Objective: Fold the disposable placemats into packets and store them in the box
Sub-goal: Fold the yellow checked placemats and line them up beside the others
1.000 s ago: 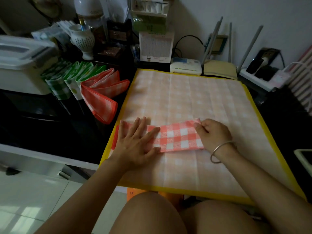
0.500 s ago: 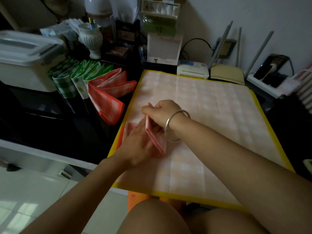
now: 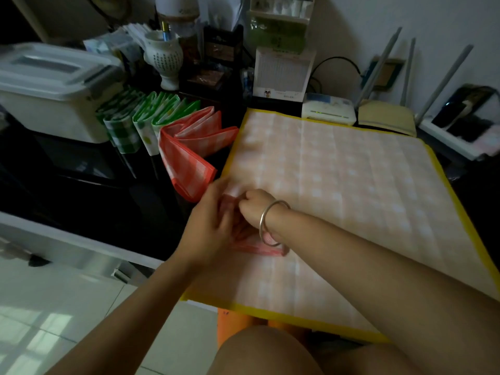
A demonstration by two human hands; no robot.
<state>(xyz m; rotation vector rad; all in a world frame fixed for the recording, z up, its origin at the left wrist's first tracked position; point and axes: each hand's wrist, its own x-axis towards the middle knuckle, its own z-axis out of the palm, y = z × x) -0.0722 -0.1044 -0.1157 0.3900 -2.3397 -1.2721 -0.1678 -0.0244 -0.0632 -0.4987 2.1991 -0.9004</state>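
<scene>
Closest to me is a knee, with pale floor off to the left. Just past the knee runs the yellow front edge of the big mat.

Both arms reach to the mat's left side. The left hand lies right at the yellow left edge. Its fingers look mostly straight and press on the red placemat, but they are blurry. The right hand has a bangle on its wrist. Its fingers are curled and pinch the top of the red placemat. The red placemat is folded small and sits on the big mat, mostly hidden under the two hands.

To the right of the hands and beyond them, the mat's flat checked top spreads wide, out to its yellow right edge.

Left of the mat is a dark table. The red packets stand there, very near the left fingertips. I cannot tell if they touch. Behind those stand the green packets, leaning against the white box, which has its lid on.

Farthest away, by the wall, are a white vase and a router.
</scene>
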